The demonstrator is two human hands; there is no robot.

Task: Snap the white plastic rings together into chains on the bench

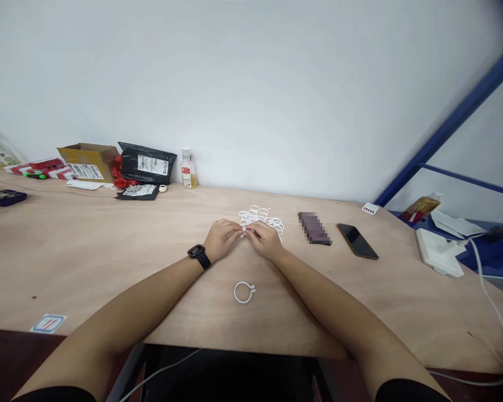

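My left hand [224,237], with a black watch on its wrist, and my right hand [266,239] meet in the middle of the wooden table [109,262]. Both pinch a small white ring [245,230] between their fingertips. Just behind them lies a pile of white rings [264,218]. One separate white ring [243,292] lies on the table nearer to me, between my forearms.
To the right lie a dark flat object [314,228], a black phone [357,240] and a white power strip [438,252] with a cable. At the back left stand a cardboard box [88,161], black bags [147,163] and a small bottle [188,169]. A blue frame [452,123] rises at right.
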